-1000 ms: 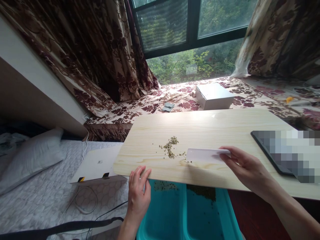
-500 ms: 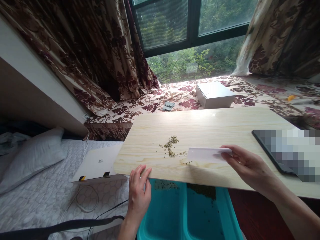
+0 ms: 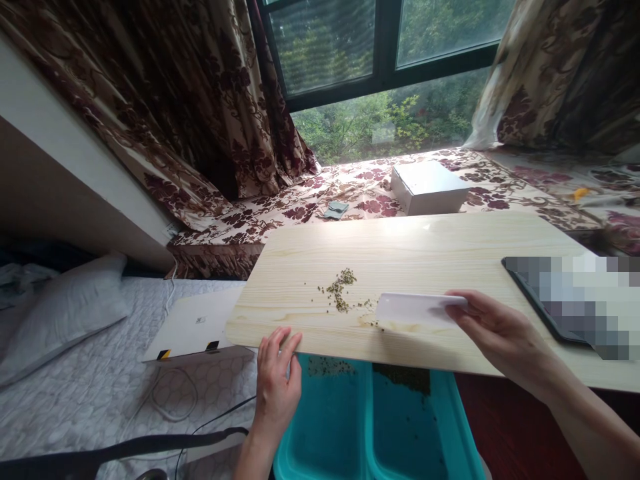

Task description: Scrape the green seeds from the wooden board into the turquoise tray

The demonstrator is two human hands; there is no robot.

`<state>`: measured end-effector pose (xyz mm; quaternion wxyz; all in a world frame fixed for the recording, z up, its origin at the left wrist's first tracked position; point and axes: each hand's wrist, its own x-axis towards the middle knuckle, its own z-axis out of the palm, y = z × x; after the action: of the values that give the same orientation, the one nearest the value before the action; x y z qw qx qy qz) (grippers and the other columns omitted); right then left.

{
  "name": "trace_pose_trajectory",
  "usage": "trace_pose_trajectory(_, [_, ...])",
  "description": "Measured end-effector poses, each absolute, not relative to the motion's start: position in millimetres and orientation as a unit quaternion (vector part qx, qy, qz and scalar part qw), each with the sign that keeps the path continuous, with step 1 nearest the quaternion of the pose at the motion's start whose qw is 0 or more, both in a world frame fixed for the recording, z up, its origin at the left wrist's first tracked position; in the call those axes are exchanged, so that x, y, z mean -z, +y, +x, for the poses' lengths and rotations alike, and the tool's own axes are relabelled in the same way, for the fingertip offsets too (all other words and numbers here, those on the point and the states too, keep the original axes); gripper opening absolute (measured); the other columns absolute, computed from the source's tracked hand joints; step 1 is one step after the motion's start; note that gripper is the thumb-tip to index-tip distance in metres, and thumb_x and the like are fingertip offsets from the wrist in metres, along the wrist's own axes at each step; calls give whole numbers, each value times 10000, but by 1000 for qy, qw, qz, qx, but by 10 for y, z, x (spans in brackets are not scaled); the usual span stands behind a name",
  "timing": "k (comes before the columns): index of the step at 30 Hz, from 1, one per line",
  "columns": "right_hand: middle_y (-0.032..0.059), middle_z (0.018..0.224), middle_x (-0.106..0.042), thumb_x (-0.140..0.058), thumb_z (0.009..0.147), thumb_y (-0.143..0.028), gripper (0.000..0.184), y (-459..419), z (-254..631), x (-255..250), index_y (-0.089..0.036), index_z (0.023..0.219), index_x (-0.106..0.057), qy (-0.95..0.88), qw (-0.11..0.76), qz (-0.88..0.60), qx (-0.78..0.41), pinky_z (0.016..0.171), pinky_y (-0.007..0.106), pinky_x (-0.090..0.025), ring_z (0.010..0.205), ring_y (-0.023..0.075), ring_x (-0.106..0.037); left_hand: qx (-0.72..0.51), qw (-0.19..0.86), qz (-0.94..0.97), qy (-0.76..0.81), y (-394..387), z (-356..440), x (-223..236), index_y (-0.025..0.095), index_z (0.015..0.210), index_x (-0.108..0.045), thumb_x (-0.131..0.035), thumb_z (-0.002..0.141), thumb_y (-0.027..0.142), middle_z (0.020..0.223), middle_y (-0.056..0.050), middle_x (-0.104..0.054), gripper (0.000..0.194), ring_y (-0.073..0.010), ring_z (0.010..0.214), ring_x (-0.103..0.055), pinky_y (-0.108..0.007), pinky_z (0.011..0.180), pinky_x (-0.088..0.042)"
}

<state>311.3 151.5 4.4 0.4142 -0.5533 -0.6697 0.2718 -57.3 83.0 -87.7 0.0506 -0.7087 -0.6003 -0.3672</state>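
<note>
A scattered patch of small greenish-brown grains [image 3: 341, 291] lies on the pale wooden table [image 3: 425, 250]. My right hand [image 3: 487, 323] pinches the right end of a thin white flat piece [image 3: 413, 309], perhaps a scraper. Its left end is just right of a few stray grains. At the table's front edge rests my left hand [image 3: 280, 363], fingers laid over the edge and holding nothing. Below that edge sits a turquoise two-compartment bin [image 3: 369, 427]. Some grains are in its left compartment and a darker mass of them is in the right one, partly hidden under the table.
A dark-edged tablet-like device [image 3: 545, 303], its face blurred out, lies on the table's right side. Behind stands a grey-white box [image 3: 430, 190] on the floral window seat, near a small folded cloth [image 3: 336, 211]. Left are a white box [image 3: 200, 323], cables and a pillow [image 3: 80, 300] on a bed.
My right hand and the white piece have shifted very slightly right, away from the grains. My left hand stays at the table edge, and the grains look the same.
</note>
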Motion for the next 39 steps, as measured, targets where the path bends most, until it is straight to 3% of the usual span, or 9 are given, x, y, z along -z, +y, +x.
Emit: trace_pose_trajectory(39, [63,870,-781,-583,888,-631,419,1525,2965,-166,-247,991,-716,-699,394,-541,-252,724,337,-583,804,251,-741,373,41,-706,-601,825,-564,854,249,1247,-646,-451,961,78,1286,-104,-618,385,-287,1256,-575,-543,1103,-446])
